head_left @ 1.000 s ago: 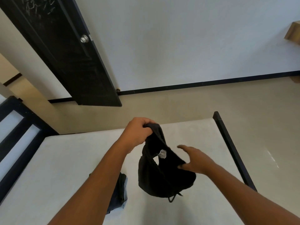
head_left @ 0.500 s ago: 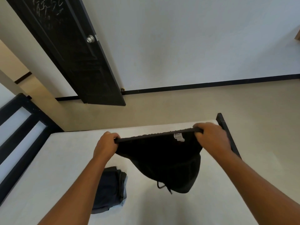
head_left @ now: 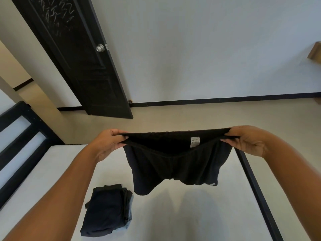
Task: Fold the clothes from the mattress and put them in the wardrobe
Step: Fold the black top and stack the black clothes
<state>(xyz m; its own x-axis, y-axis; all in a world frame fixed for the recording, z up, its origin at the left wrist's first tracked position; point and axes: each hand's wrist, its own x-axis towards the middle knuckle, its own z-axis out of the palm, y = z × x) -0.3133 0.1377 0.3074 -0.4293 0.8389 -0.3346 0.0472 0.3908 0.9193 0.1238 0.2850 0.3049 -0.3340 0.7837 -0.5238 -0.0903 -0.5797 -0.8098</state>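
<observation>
Head view, the only one supplied: a pair of black shorts point(head_left: 173, 164) is held up in the air above the white mattress point(head_left: 191, 220), clear of its surface, with the legs hanging down toward it. The left hand point(head_left: 106, 143) pinches the left end of the waistband, thumb on top and fingers point(head_left: 119, 144) curled beneath; the right hand point(head_left: 247, 141) grips the right end in like manner. The waistband is drawn near taut between the two, so the long axis of the garment runs side to side, roughly level, across the person's front. A white label point(head_left: 194, 141) shows inside the band, right of centre. Each hand is at its own end; neither is nearer the middle. Judgement: the garment is spread ready for folding, and the next move turns on that side-to-side line, either laid flat on the mattress directly below or one end carried across to the other. A folded dark pile point(head_left: 107, 213) lies on the mattress below and left of the shorts, nearer the left arm and apart from the hanging cloth. A black bed frame point(head_left: 255, 188) bounds the mattress on the right. A dark door point(head_left: 78, 58) stands beyond. No wardrobe in view
</observation>
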